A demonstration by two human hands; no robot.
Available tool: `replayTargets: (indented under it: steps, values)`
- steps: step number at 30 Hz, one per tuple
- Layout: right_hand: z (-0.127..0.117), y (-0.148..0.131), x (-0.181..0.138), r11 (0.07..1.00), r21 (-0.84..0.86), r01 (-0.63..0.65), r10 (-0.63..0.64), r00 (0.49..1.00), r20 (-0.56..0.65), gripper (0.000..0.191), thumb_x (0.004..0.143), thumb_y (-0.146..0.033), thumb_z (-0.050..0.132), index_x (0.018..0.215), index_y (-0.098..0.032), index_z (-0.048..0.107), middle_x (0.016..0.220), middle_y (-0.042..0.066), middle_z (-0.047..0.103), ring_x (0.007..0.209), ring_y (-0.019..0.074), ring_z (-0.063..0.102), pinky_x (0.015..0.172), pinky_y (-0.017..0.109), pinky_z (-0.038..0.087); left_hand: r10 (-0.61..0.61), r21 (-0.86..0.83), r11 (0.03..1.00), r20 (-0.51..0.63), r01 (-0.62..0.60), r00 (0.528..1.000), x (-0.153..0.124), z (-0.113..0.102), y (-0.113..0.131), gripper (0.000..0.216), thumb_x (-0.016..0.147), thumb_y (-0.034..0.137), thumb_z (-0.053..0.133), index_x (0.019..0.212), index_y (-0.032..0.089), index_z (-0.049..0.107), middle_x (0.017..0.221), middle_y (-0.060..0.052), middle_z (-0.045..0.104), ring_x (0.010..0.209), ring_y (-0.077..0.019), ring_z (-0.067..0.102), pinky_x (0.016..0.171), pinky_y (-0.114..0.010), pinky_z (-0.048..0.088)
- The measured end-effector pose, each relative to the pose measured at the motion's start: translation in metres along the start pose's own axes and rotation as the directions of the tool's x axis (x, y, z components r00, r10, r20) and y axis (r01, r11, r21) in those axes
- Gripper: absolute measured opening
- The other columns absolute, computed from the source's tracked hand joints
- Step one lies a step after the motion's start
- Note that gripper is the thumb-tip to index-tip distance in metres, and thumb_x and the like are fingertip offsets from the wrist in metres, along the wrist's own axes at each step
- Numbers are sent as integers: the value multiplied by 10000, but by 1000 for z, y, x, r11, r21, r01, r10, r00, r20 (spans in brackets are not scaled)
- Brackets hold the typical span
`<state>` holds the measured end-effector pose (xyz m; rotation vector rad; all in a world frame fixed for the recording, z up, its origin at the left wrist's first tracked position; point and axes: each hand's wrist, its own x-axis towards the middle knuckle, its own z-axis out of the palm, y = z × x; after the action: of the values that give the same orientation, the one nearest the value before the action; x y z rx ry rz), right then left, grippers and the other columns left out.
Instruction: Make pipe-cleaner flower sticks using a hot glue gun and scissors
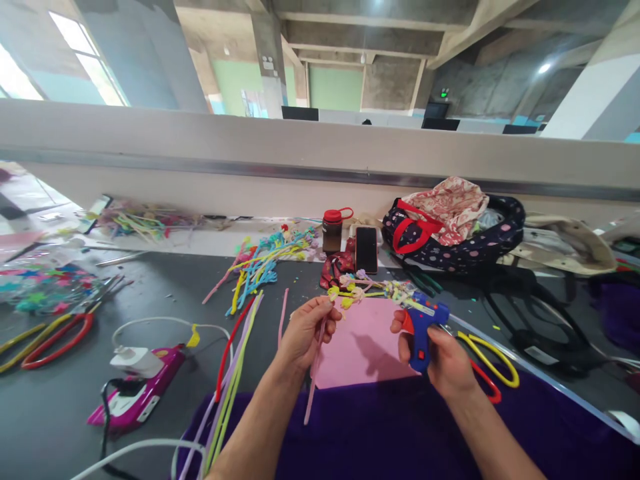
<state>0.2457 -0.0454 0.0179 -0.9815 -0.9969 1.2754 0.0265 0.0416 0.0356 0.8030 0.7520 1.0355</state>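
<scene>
At the left edge of the pink sheet (365, 347), the left hand (306, 330) pinches a pink stem (313, 390) that hangs down below it, with yellow flowers (346, 302) just beside the fingertips. Across the sheet, the right hand (450, 360) grips a blue glue gun (423, 333), its front end pointing left toward the flowers.

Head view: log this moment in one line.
left hand: holds pink stem | right hand: holds blue glue gun | pink sheet: lying flat
</scene>
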Motion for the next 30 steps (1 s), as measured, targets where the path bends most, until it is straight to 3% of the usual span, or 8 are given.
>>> replayTargets:
  steps: [4, 8, 13, 16, 19, 23, 30]
  values:
    - [7, 9, -1, 996, 56, -70, 68, 997, 42, 409, 827, -474, 413, 1044, -179, 595, 954, 99, 609, 470, 123, 509, 403, 251, 405, -58, 20, 998, 47, 57, 997, 1, 4, -12, 196, 698, 272, 648, 687, 145, 499, 585, 30, 588, 326, 6, 301, 307, -126, 125]
    - [8, 14, -6, 994, 71, -84, 76, 992, 99, 384, 816, -496, 480, 1005, -185, 603, 929, 86, 601, 456, 102, 497, 406, 243, 411, -103, 134, 986, 36, 97, 994, 3, 9, -24, 205, 678, 288, 655, 691, 156, 499, 499, 55, 540, 299, 5, 235, 324, -140, 81]
    - [9, 17, -7, 999, -7, -40, 41, 998, 37, 325, 804, -446, 535, 998, -190, 582, 928, 64, 600, 488, 97, 501, 437, 235, 410, -25, 347, 937, -60, 45, 998, 3, 18, -32, 203, 653, 300, 671, 700, 152, 540, 465, 53, 538, 309, -12, 271, 339, -147, 142]
    - [13, 18, 0, 996, -88, 2, -11, 994, -109, 312, 740, -337, 630, 1009, -194, 559, 861, 24, 599, 522, 100, 496, 473, 227, 417, 20, 433, 901, -41, 0, 999, -1, 25, -40, 177, 662, 292, 661, 694, 150, 560, 484, 37, 564, 332, -27, 320, 356, -154, 194]
    - [17, 19, 7, 989, -147, -35, 5, 979, -204, 285, 708, -285, 649, 959, -182, 563, 691, -20, 568, 500, 104, 470, 460, 220, 395, 54, 481, 875, 22, -58, 998, -8, 34, -47, 159, 669, 285, 657, 671, 155, 567, 494, 26, 570, 384, -58, 405, 389, -165, 261]
    - [22, 18, 12, 984, -150, -95, 64, 978, -200, 265, 717, -299, 637, 939, -176, 561, 633, -37, 560, 466, 100, 457, 447, 222, 382, 124, 528, 837, 66, -140, 990, -15, 44, -50, 121, 679, 242, 644, 626, 158, 574, 531, 13, 572, 487, -94, 489, 480, -190, 348]
    - [26, 15, 13, 965, -237, -107, 60, 979, -197, 266, 735, -360, 610, 912, -171, 546, 554, -51, 540, 426, 107, 455, 433, 232, 380, 260, 599, 756, 99, -266, 961, -16, 44, -53, 78, 693, 219, 634, 626, 181, 621, 572, 19, 582, 536, -103, 503, 535, -197, 369]
